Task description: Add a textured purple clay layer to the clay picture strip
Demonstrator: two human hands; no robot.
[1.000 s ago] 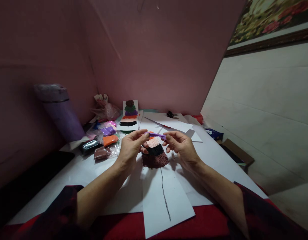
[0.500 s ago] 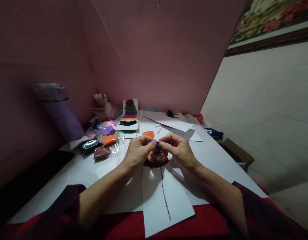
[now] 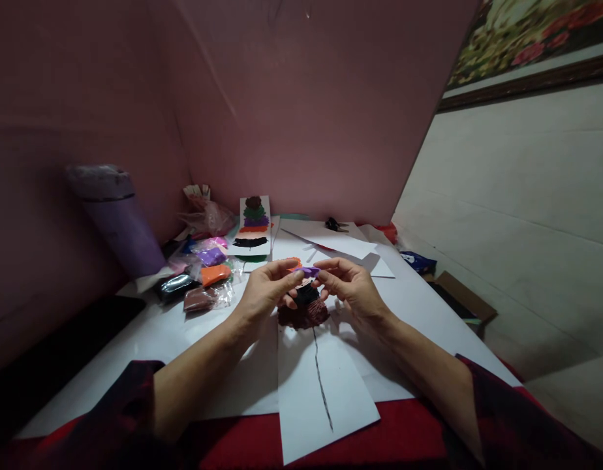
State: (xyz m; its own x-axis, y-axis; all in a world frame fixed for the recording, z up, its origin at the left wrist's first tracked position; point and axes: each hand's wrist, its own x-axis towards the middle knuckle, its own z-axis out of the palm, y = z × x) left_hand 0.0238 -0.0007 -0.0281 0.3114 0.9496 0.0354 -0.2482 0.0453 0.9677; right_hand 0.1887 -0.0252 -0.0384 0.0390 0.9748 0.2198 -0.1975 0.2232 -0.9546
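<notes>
Between my two hands is a small piece of purple clay [image 3: 308, 271], pinched at both ends. My left hand [image 3: 268, 287] grips its left end between thumb and fingers, and my right hand [image 3: 353, 287] grips the right end. Below them lies a white paper sheet [image 3: 325, 391] with a dark drawn line running toward me. Layered clay on its upper part shows a brown band [image 3: 301, 317] and a black band [image 3: 306, 294], with paler and orange clay [image 3: 295, 262] farther up, partly hidden by my fingers.
At the left lie bagged clays, among them orange [image 3: 216, 274], purple [image 3: 212, 256] and brown [image 3: 200, 299]. A finished-looking card [image 3: 237, 247] with coloured bands leans behind them. Farther back are loose white sheets [image 3: 325, 235] and a dark clip-like object [image 3: 335, 224]. A purple cylinder [image 3: 120, 222] stands left.
My hands have lifted slightly and the fingers have spread a little. The purple clay now shows as a wider piece, and more of the black band is visible beneath.
</notes>
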